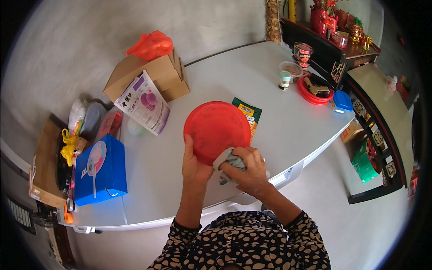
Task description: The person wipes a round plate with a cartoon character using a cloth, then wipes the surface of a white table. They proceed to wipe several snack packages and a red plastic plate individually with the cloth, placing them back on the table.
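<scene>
My left hand (pixel 196 165) grips a round red plastic plate or lid (pixel 217 130) by its lower left rim, thumb on the near face. A crumpled grey-green cloth (pixel 233 160) is bunched in my right hand (pixel 249 172), against the lower right rim of the red piece. Both hands are above the grey table (pixel 158 182), close to its front edge. Partly covered by the red piece, a green and yellow food packet (pixel 253 116) lies on the tabletop.
At the left stand a blue box (pixel 113 172), a cardboard box (pixel 135 74) with a red bag (pixel 152 45), a purple-white pouch (pixel 145 104) and bagged goods. Back right hold a jar (pixel 284 81), tubs (pixel 291 70), a red basin (pixel 312 98) and a blue-lidded container (pixel 342 102).
</scene>
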Motion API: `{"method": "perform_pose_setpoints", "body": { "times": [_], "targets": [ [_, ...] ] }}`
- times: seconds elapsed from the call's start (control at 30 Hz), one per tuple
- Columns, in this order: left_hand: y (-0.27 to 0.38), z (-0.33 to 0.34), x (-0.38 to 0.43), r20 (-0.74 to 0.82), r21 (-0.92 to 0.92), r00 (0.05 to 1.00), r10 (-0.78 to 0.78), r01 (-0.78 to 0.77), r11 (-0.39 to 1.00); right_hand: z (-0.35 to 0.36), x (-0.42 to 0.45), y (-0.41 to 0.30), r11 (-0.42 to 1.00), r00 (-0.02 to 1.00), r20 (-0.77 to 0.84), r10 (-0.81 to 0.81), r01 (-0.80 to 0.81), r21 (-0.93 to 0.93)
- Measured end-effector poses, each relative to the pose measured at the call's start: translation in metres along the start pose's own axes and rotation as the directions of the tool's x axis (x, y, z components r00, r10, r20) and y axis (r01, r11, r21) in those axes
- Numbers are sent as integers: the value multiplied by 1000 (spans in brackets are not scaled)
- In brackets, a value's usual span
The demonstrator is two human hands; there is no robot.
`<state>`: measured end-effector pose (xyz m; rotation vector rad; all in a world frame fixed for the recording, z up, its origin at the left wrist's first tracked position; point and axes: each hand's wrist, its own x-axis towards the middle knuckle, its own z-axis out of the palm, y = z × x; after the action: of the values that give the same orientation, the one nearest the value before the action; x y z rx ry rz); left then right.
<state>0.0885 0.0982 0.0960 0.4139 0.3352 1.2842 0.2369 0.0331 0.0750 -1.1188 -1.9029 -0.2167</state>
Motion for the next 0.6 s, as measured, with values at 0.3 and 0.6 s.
{"method": "perform_pose_setpoints", "body": {
  "times": [0.3,0.6],
  "targets": [
    [3,-10,-11,137,-145,989,-63,83,986,-2,-9,30,976,967,-207,149,-110,190],
    [-1,-29,-27,151,112,984,-94,78,991,-19,32,72,919,938,-44,343,-326,222]
  ]
}}
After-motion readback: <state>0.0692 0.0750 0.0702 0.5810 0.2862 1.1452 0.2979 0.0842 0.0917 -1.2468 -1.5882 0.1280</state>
